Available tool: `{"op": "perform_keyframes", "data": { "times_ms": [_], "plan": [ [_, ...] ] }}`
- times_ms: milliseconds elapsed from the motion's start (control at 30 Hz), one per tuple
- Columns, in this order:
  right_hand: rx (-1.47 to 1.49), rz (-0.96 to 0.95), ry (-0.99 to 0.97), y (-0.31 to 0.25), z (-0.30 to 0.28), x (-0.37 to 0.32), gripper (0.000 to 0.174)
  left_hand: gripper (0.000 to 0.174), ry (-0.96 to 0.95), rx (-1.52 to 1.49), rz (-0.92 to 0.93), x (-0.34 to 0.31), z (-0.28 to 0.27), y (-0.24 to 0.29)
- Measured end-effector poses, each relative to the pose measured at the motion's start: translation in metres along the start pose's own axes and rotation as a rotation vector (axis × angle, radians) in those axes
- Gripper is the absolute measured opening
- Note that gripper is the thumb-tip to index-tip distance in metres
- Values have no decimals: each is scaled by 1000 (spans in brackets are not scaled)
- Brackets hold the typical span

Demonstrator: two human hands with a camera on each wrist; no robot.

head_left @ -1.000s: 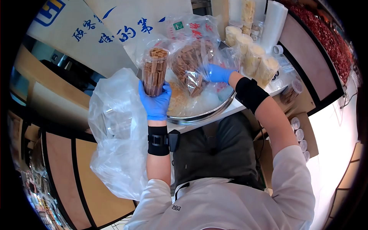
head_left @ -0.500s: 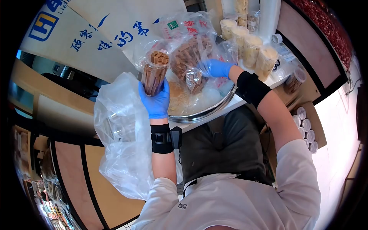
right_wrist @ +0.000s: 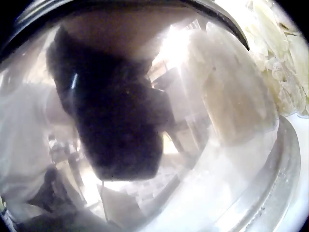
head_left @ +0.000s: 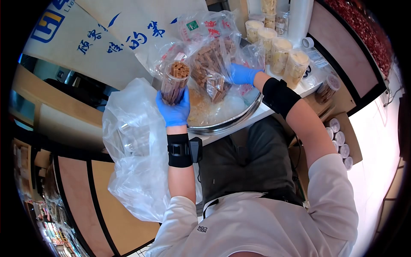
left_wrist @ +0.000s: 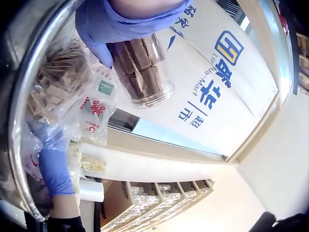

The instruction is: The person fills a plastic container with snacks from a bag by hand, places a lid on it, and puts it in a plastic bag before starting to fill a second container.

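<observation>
My gloved left hand (head_left: 174,109) holds a clear plastic jar (head_left: 173,92) low on its side, fingers and thumb wrapped round it. Brown sticks (head_left: 179,69) stand packed in the jar, their cut ends showing at the tilted mouth. Beside it, a clear plastic bag (head_left: 212,29) with red and green print lies over a round metal tray (head_left: 227,128) and contains more brown sticks (head_left: 210,60). At the bag's right side is my gloved right hand (head_left: 242,74); its fingertips are hidden in the plastic, so I cannot tell whether they pinch anything.
Lidded jars of pale slices (head_left: 281,55) line the table's right side, near a tape roll (head_left: 307,42). A jar of brown pieces (head_left: 329,88) stands further right, above a carton of clear jars (head_left: 339,138). A large translucent bag (head_left: 135,171) hangs left of my forearm.
The jar in my left hand has tipped so its mouth faces me more, and the sticks' ends now show level. My right hand stays at the bag, nearly unmoved.
</observation>
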State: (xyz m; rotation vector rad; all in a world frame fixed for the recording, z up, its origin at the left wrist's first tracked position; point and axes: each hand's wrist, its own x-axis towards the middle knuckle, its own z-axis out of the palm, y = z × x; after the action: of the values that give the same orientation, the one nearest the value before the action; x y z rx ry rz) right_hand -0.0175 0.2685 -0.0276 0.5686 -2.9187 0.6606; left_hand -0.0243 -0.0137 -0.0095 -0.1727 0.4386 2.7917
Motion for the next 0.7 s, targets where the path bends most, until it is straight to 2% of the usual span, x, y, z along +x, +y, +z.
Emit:
{"op": "perform_keyframes", "data": {
  "times_ms": [133,200,333,400,533,633,700],
  "plan": [
    [15,35,-12,3,-1,-1,25,62,-15,-71,15,3,-3,1],
    [-20,-81,50,8,2,0,24,63,-42,-65,74,3,-4,0],
    [18,-101,92,15,9,4,24,57,-70,-17,103,2,-3,0],
    [-79,24,-72,12,4,5,26,57,-67,-19,61,0,-2,0],
    [-10,63,-110,-4,-8,0,29,63,-74,-2,94,-2,-2,-2],
    [28,108,-35,-11,-14,-5,33,63,-81,2,110,-2,0,-3],
    [90,124,80,-4,-8,-6,34,63,-53,-10,108,-2,1,-4]
  ]
}}
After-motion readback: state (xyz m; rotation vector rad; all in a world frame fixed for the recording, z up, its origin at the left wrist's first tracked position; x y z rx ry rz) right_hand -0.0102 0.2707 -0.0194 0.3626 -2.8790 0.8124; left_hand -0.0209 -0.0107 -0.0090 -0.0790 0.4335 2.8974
